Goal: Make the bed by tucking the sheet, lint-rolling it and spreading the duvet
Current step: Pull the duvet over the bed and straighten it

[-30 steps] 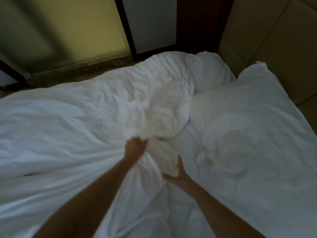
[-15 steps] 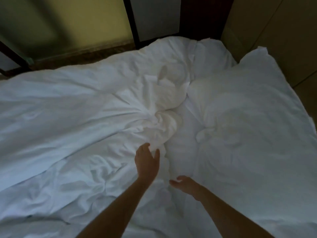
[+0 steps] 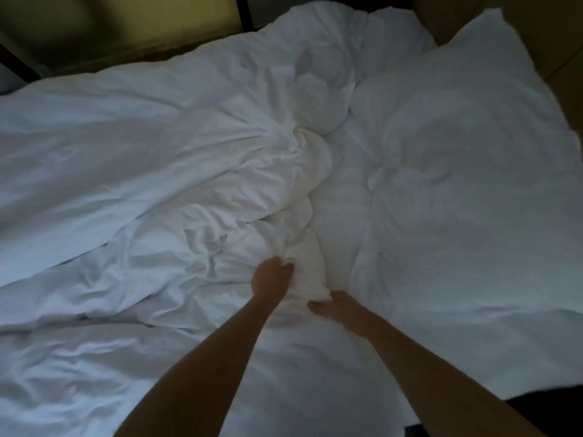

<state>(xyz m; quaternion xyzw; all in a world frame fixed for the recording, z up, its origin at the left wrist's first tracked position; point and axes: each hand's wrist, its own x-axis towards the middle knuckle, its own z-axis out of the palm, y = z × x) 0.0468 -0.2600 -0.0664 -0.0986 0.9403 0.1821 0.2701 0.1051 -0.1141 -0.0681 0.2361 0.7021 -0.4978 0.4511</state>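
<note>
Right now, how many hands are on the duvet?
2. Left hand grips a fold of the duvet; right hand touches the fold's near end beside it, fingers hidden.

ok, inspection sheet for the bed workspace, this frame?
surface: sheet, a strip shows between duvet and pillow
job's things: duvet crumpled, bunched in a ridge mid-bed
clutter: nothing seen
grips: left hand grips the duvet ridge; right hand at the ridge's near end, fingers hidden, grip unclear
cables: nothing seen
surroundings: pillow on the right, tan panel behind it, yellow wall on the far side
</note>
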